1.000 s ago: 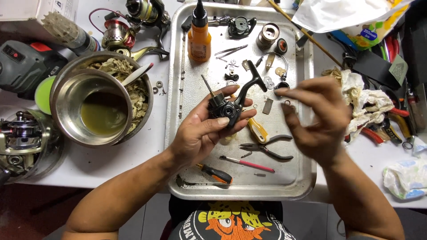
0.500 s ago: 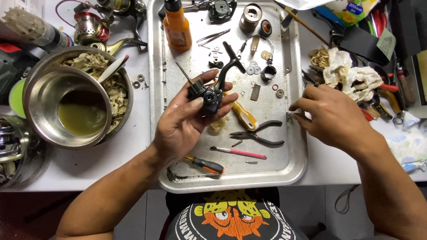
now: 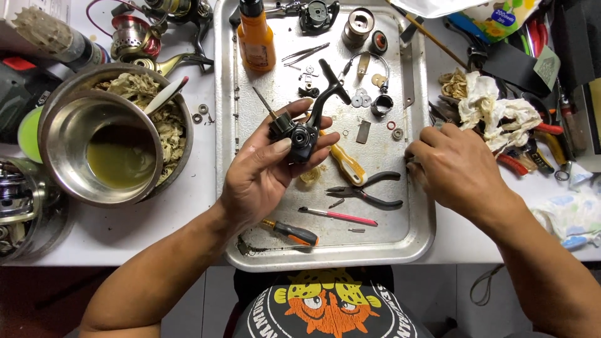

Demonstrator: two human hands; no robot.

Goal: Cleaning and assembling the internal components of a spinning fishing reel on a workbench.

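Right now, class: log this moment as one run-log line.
left hand: holds black reel body over metal tray | right hand: at tray's right rim, fingers curled | pliers: on tray

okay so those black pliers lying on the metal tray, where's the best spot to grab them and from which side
Probably the handles. The black pliers lie flat on the metal tray, nose toward the left hand, the two curved handles splayed toward the right hand. Come from above on the right and close around both handles; that side looks free of other tools.
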